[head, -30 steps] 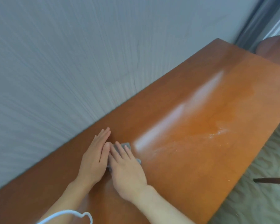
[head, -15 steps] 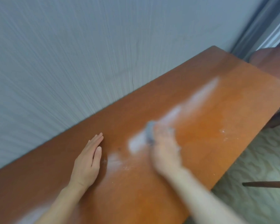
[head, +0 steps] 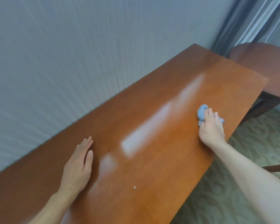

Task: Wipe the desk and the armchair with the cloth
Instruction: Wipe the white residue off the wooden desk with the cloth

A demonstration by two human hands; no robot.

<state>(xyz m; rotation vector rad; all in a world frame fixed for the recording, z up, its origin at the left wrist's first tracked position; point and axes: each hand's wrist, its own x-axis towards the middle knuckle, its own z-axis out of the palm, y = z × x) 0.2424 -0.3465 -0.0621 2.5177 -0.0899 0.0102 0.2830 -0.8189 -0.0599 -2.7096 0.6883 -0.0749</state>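
Observation:
A long glossy reddish-brown wooden desk [head: 152, 159] runs along the grey wall. My right hand [head: 211, 126] presses a crumpled blue-grey cloth [head: 202, 112] onto the desk top near its right front edge, with most of the cloth bunched under the fingers. My left hand [head: 78, 165] lies flat on the desk toward the left, palm down, fingers together, holding nothing. A few pale crumbs [head: 134, 187] dot the desk surface near the front. No armchair seat is visible in this view.
A grey textured wall [head: 71, 62] borders the desk's far side. A round wooden side table [head: 265, 65] stands beyond the desk's right end, by a grey curtain [head: 257, 21]. Patterned carpet [head: 233, 175] lies to the right, with a dark wooden furniture part [head: 278, 168] at the edge.
My right hand has swept the cloth from beside my left hand across the desk to the right. My left hand has stayed flat in place. The view shifted right.

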